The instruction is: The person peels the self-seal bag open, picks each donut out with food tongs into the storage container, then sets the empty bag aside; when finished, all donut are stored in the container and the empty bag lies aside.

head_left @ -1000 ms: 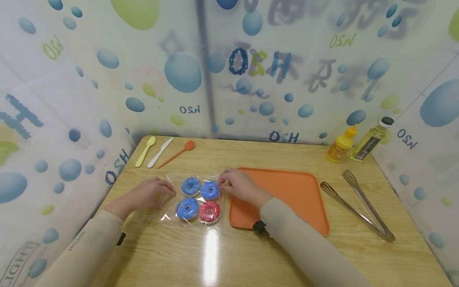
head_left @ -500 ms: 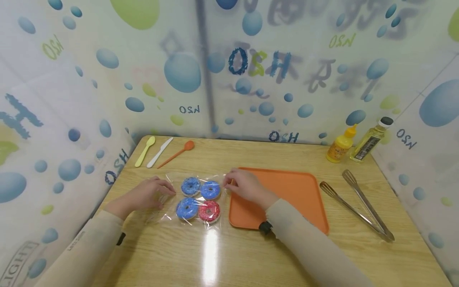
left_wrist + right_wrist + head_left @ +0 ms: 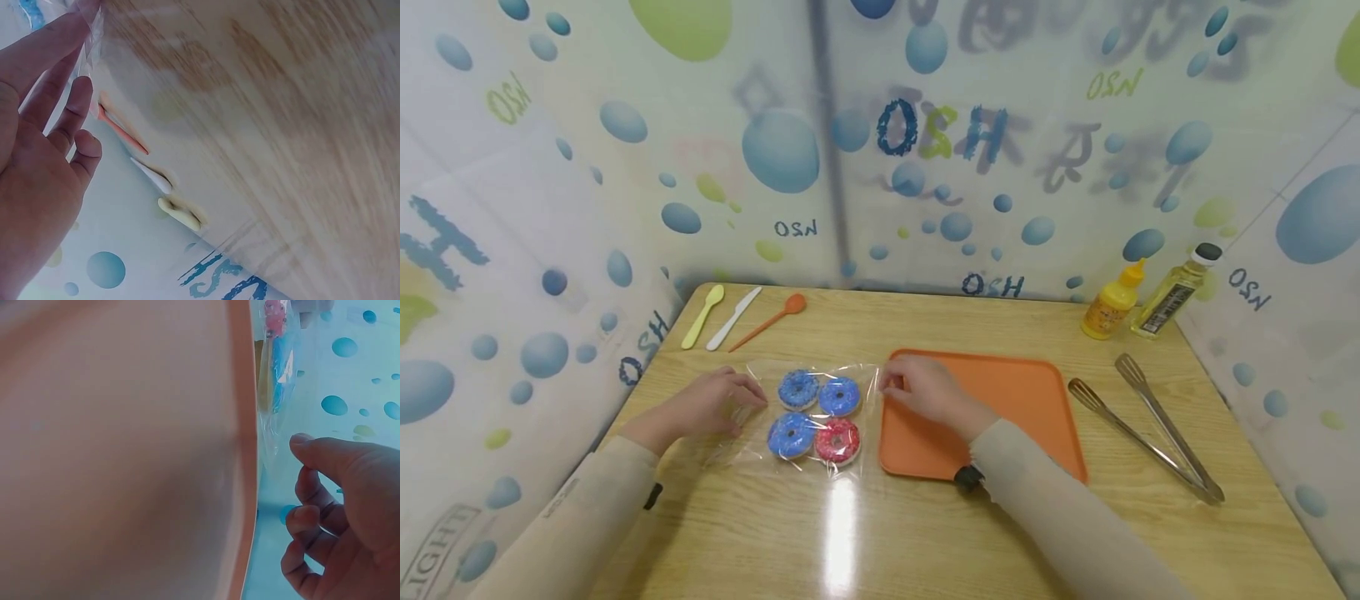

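The wooden surface (image 3: 775, 542) carries an orange tray (image 3: 992, 417), which separates the clear bag (image 3: 868, 408) from the metal tongs (image 3: 1176, 436). The left hand (image 3: 711, 404), thumb and fingers apart, touches the bag; the right hand (image 3: 928, 387), loosely curled around nothing, is at the tray's left edge. Bottles (image 3: 1108, 310) stand back right, utensils (image 3: 735, 319) back left. Four doughnuts (image 3: 827, 447) lie inside the bag.

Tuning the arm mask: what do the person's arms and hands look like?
Left hand and right hand: bare, no gloves. Left sleeve and right sleeve: beige, reaching the wrists. The left has small lettering, too blurred to read. A black piece shows by each cuff.
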